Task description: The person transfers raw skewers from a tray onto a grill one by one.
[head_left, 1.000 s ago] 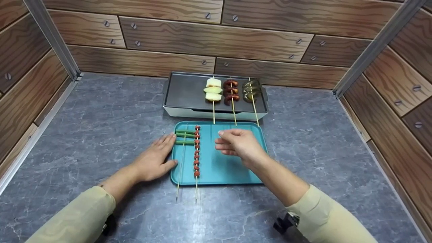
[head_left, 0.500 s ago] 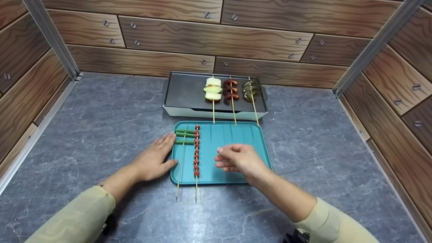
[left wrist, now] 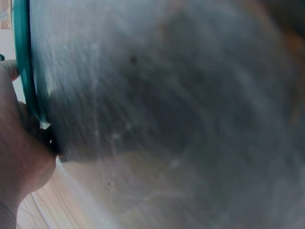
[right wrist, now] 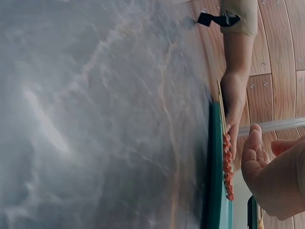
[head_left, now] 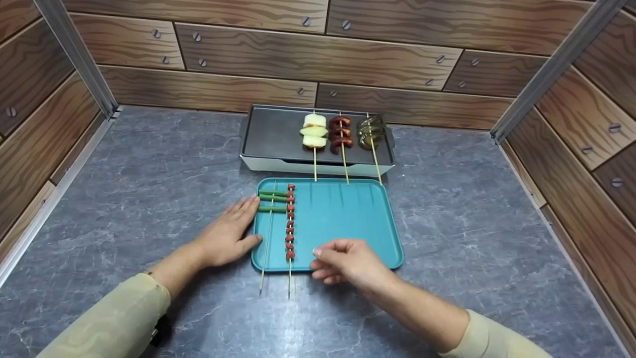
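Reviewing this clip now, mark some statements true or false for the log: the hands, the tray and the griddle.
1. Three skewers lie on the dark griddle. True.
2. The left hand is at the left edge of the teal tray. True.
3. The right hand holds the skewer of red pieces. False: nothing shows in the right hand; that skewer lies on the tray.
4. The green pieces are in the right half of the tray. False: they lie at its left side.
5. The skewer of pale pieces is the leftmost on the griddle. True.
6. The skewer of red pieces fits wholly inside the tray. False: its bare end sticks out past the near edge.
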### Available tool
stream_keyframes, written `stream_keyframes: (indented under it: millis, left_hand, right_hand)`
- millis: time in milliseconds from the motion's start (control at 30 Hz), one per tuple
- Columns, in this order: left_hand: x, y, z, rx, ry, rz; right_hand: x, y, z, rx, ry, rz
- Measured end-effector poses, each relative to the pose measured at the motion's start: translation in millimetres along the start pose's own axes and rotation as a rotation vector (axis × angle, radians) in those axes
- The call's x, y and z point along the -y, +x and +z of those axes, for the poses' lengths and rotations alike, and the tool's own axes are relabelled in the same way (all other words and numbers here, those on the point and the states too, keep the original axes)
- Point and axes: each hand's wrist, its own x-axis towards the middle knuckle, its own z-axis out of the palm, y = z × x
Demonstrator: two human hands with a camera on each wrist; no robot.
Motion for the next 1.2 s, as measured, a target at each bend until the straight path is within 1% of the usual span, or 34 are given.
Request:
stream_keyframes:
  millis: [200, 467, 700, 867, 1200]
  left_hand:
    - [-0.6, -0.6, -0.8, 0.0, 0.001, -0.002]
    - [-1.3, -1.6, -1.4, -0.001, -0.002, -0.002]
    - [-1.6, -1.1, -1.4, -0.005, 0.006, 0.0]
    - [-0.6, -0.3, -0.1, -0.006, 0.006, 0.009]
    - [-0.2, -0.6, -0.3, -0.002, 0.007, 0.001]
  right_hand:
    - [-5, -6.3, 5, 0.036, 0.014, 0.014]
    - [-15, -10.6, 12, 0.061, 0.026, 0.026]
    - [-24, -11.8, 19, 0.084, 0.019, 0.043]
    - [-25, -11.1, 23, 0.089, 0.017, 0.056]
    - [-29, -8.1, 30, 0.097, 0.016, 0.08]
